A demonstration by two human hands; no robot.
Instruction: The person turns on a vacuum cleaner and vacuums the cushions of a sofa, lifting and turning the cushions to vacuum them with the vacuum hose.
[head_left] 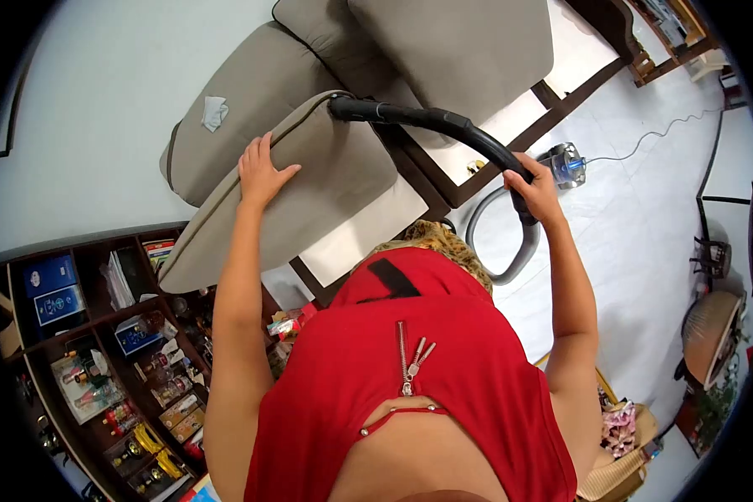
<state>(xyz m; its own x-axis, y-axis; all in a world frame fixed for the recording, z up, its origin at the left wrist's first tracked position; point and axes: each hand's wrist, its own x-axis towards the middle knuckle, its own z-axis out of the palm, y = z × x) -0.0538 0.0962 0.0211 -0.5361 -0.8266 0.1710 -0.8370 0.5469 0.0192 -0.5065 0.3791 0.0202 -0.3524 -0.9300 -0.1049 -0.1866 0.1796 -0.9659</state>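
Observation:
Near the upper right, my right hand (534, 191) is wrapped round the black handle of a vacuum cleaner wand (464, 130). The wand's far end touches the edge of a grey-beige cushion (326, 180), which is tilted up. My left hand (263, 174) lies on the same cushion, near its piped edge, fingers spread. A grey hose (527, 251) curves down from the handle and loops back toward the vacuum body (567, 166), which stands on the floor.
More cushions (468, 50) lean at the top, one with a white cloth (214, 113) on it. The dark wooden sofa frame (431, 180) runs beneath. A cluttered shelf unit (100, 326) stands at lower left. A cord (644, 142) crosses the tiled floor (636, 217). A round-backed chair (711, 339) is at right.

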